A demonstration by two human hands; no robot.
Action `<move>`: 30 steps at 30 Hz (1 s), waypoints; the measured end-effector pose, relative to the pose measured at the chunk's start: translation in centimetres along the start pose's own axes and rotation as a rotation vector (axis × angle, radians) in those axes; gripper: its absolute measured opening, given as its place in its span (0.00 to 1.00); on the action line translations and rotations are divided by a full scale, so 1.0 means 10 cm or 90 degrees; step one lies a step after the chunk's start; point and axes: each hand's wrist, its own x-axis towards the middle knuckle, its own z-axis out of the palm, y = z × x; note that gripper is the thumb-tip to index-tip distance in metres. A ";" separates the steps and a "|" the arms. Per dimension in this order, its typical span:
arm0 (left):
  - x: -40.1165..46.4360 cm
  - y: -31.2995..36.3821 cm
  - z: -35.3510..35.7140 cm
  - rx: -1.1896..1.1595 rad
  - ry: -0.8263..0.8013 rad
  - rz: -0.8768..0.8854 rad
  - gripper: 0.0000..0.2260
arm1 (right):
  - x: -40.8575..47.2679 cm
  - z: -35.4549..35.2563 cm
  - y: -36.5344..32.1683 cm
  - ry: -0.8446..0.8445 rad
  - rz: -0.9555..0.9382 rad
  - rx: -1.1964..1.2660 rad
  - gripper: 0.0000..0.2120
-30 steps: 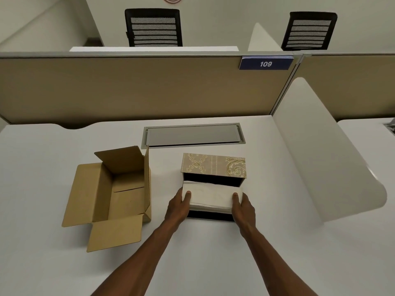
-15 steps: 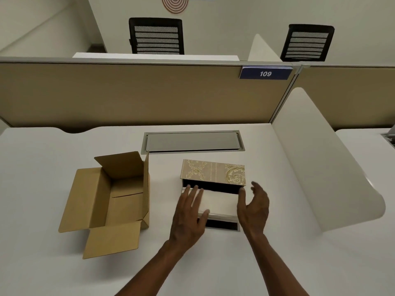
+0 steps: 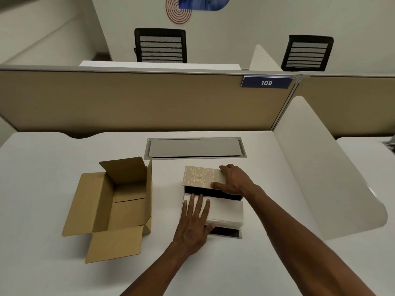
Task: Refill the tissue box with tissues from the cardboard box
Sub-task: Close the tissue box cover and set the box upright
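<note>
The tissue box [image 3: 226, 232] stands open in the middle of the white desk, its black inside showing. A white stack of tissues [image 3: 226, 211] lies in it. Its gold patterned lid [image 3: 202, 176] is raised at the far side. My left hand [image 3: 195, 221] rests flat on the left half of the tissues, fingers spread. My right hand [image 3: 234, 181] grips the right end of the lid, thumb on its front edge. The brown cardboard box [image 3: 111, 206] lies to the left with its flaps open and no tissues visible inside.
A grey cable hatch [image 3: 195, 148] is set into the desk behind the tissue box. A white curved divider [image 3: 324, 174] stands along the right. A tan partition [image 3: 139, 101] closes the far edge. Two black chairs stand beyond it.
My hands let go of the tissue stack's ends. The left hand moved onto the top of the tissues and the right hand reached up to take hold of the lid.
</note>
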 end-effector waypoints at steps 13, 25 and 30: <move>-0.02 0.03 -0.06 0.024 -0.014 0.006 0.31 | 0.04 0.01 -0.09 -0.093 -0.018 0.028 0.39; -0.07 0.07 -0.14 -0.026 0.015 -0.008 0.25 | 0.03 0.08 -0.31 -0.191 -0.050 0.021 0.32; -0.08 0.05 -0.12 -0.025 0.016 -0.017 0.28 | 0.05 0.08 -0.34 -0.211 -0.037 0.020 0.36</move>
